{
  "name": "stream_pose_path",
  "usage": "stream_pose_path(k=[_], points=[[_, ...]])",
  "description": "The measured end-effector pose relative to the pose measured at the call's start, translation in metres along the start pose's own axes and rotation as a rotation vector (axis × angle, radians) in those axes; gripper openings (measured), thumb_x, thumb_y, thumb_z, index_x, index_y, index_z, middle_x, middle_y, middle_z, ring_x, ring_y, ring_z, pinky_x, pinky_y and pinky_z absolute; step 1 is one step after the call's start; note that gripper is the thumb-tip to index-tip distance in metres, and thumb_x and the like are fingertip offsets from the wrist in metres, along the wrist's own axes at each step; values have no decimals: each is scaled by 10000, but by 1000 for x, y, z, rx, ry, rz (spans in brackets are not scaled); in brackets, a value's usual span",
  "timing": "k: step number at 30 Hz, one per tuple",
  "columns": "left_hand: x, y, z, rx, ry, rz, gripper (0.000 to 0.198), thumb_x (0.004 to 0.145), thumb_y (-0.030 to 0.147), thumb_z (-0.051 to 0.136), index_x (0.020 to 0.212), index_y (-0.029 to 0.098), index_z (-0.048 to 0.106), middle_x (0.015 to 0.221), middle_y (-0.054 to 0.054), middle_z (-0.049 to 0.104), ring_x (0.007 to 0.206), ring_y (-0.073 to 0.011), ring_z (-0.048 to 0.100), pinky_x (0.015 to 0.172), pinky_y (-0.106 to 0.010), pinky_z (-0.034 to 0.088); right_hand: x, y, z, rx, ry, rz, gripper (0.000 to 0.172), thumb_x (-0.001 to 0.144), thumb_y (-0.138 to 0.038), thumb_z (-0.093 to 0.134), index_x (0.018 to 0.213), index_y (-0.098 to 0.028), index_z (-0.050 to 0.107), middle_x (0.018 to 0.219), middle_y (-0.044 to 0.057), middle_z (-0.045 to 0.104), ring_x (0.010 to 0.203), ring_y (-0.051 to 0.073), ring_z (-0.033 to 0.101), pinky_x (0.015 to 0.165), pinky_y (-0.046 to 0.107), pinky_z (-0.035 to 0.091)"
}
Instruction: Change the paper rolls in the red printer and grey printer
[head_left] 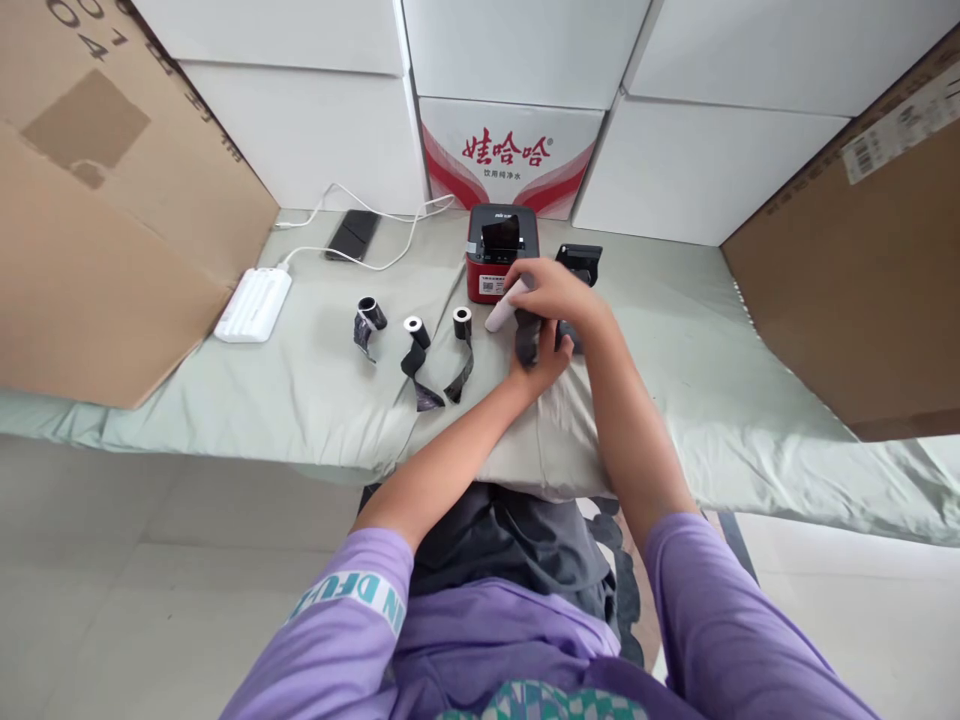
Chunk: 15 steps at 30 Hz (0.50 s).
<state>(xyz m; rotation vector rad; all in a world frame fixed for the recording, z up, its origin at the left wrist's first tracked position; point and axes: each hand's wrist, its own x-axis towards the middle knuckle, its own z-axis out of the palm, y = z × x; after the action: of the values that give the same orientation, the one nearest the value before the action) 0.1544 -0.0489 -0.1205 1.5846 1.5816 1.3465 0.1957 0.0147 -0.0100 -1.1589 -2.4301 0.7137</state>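
My left hand (538, 362) is closed around a dark roll (527, 338) on the cloth-covered table (315, 380). My right hand (551, 290) is closed above it, pinching a white tube (504, 310) that sticks out to the left. Both hands sit just in front of a red and black label printer (496, 255). Three small rolls with loose dark strips lie in a row to the left: one (369, 318), another (415, 340), the third (461, 335).
A white power bank (253, 303) with a white cable (352, 262) and a black phone (352, 234) lie at the back left. A black part (579, 260) sits right of the printer. Cardboard sheets (112, 220) flank both sides; white boxes (517, 150) stand behind.
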Motion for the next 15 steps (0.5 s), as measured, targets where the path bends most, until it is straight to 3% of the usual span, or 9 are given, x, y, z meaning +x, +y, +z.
stream_pose_path(k=[5, 10, 15], points=[[-5, 7, -14, 182, -97, 36, 531, 811, 187, 658, 1331, 158, 556, 1348, -189, 622, 1345, -371, 514, 1138, -539, 429, -13, 34, -43, 211, 120, 37, 205, 716, -226, 734, 920, -203, 716, 845, 35, 661, 804, 208, 583, 781, 357, 520], [-4, 14, -20, 217, -127, 90, 616, 798, 94, 584, 1405, 156, 504, 1375, -169, 620, 1348, -361, 493, 1108, -525, 439, -14, 63, -42, 280, 134, 87, 203, 704, -246, 750, 894, -205, 690, 792, 29, 627, 743, 188, 552, 727, 354, 517], [-3, 12, -18, 227, -110, 100, 527, 866, 165, 573, 1390, 191, 528, 1389, -137, 628, 1330, -343, 508, 1110, -500, 435, -11, 64, -39, 313, 177, 106, 220, 701, -244, 754, 908, -205, 687, 782, 23, 624, 782, 196, 571, 742, 356, 522]])
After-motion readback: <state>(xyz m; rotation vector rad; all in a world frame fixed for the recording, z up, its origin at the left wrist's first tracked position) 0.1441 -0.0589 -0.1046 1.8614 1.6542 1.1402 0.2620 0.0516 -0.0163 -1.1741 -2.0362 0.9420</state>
